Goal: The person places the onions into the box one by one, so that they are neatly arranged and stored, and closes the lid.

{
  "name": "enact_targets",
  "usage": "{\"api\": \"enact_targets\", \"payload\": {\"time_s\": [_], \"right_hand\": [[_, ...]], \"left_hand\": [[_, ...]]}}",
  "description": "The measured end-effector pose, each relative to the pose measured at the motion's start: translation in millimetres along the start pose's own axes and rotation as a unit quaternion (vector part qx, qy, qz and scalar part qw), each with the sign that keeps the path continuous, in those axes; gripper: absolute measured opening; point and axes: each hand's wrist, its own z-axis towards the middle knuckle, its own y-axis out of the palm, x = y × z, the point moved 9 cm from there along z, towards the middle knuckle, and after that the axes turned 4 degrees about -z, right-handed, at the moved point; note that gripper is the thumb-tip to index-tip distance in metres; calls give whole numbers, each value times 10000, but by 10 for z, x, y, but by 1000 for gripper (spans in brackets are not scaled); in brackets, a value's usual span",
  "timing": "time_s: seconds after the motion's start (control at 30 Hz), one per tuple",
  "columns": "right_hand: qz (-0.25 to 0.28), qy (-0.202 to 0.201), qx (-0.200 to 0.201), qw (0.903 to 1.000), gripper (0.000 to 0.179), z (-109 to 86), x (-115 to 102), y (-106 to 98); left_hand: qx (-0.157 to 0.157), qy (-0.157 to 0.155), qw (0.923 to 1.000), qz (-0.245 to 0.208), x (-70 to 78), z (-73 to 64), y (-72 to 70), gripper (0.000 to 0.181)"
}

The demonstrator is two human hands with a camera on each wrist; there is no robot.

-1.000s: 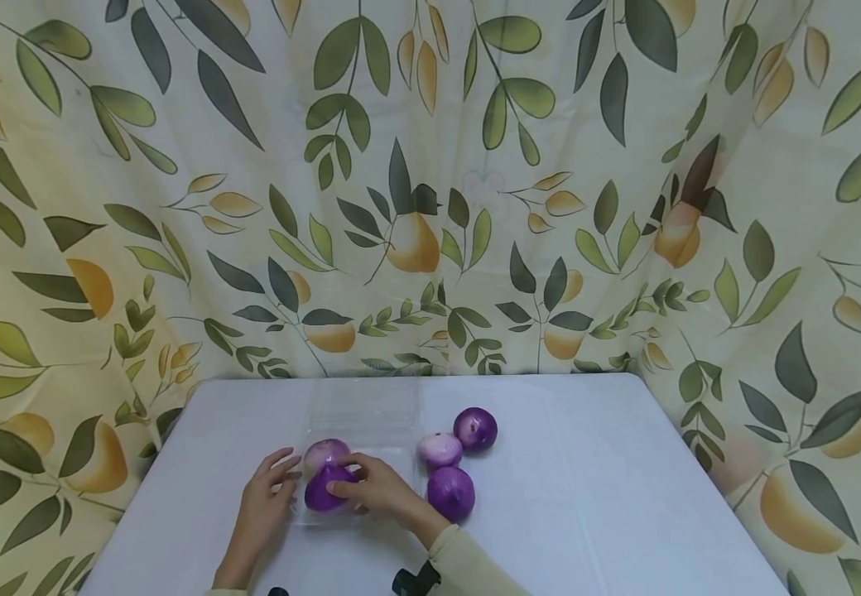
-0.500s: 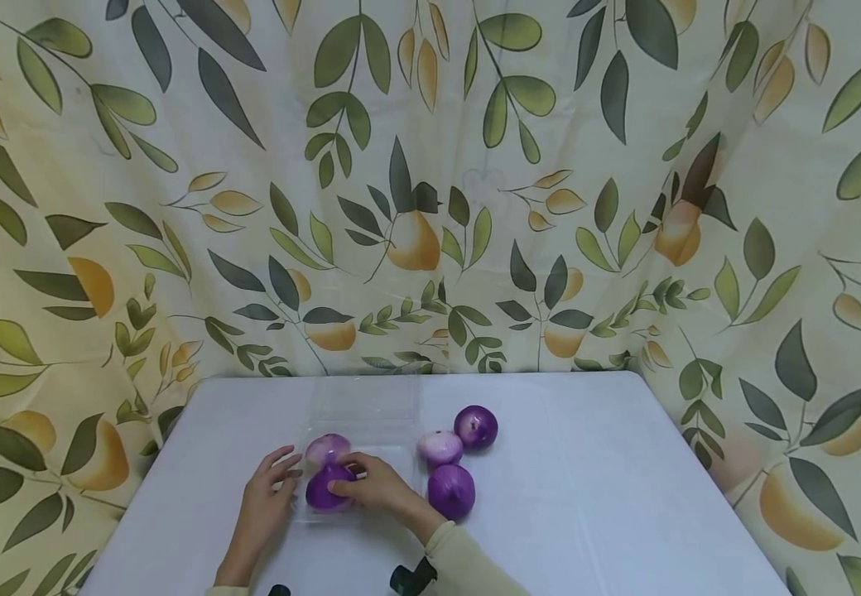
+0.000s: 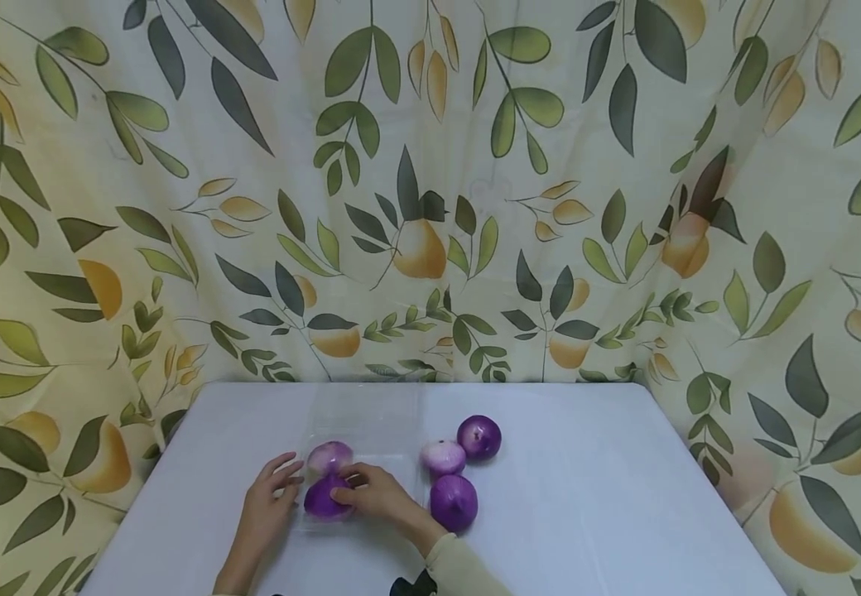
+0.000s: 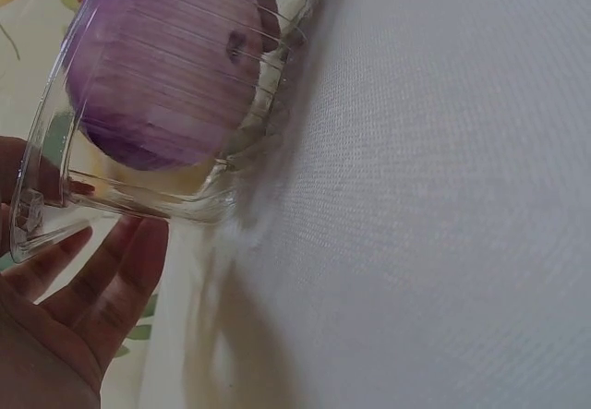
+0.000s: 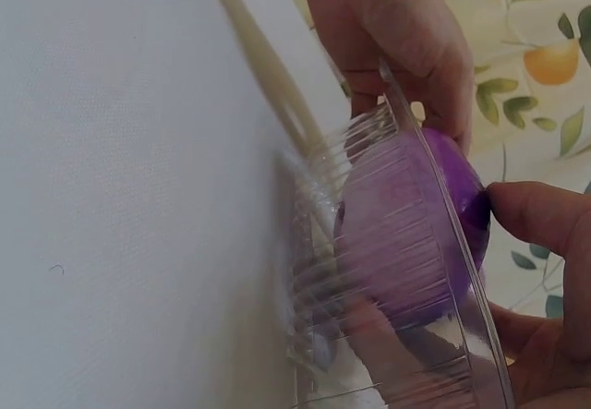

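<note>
In the head view, my right hand (image 3: 380, 497) holds a purple onion (image 3: 326, 498) with thumb and fingers, low in the near part of an open clear plastic container (image 3: 382, 523). Behind it in the same container lies a paler onion (image 3: 330, 457). My left hand (image 3: 270, 497) is at the container's left side, its fingers loosely extended. The left wrist view shows these fingers (image 4: 111, 284) touching the container's corner and rim. Through the ribbed wall in the right wrist view, the held onion (image 5: 406, 234) is visible, with my right thumb (image 5: 536, 213) on its top.
Right of the container stand three more onions: a dark one (image 3: 478, 438) at the back, a pale one (image 3: 443, 458) and a purple one (image 3: 454, 503) nearest. The container's clear lid (image 3: 363, 414) lies folded back. A leaf-patterned curtain (image 3: 430, 190) hangs behind the white table (image 3: 587, 497).
The whole head view has shifted slightly downward in the picture. Both hands and the onions keep nearly the same places relative to the container.
</note>
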Motion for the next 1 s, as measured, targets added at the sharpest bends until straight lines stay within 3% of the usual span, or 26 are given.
{"api": "enact_targets", "payload": {"time_s": [0.27,0.43,0.6,1.0], "right_hand": [[70,-96,-57,9999,41,7,5,12],[-81,-170,-157,9997,40,5,4,10],[88,-313,-239,9992,38,-19,-16,16],[142,-480,-151,9986,43,-34,-82,-38]], "left_hand": [[-84,-18,10000,29,32,-8,-9,34],[-166,-190,9997,30,4,-9,11,36],[-215,-308,9993,31,-16,-29,32,37],[-106,-166,9998,37,0,-20,6,35]]}}
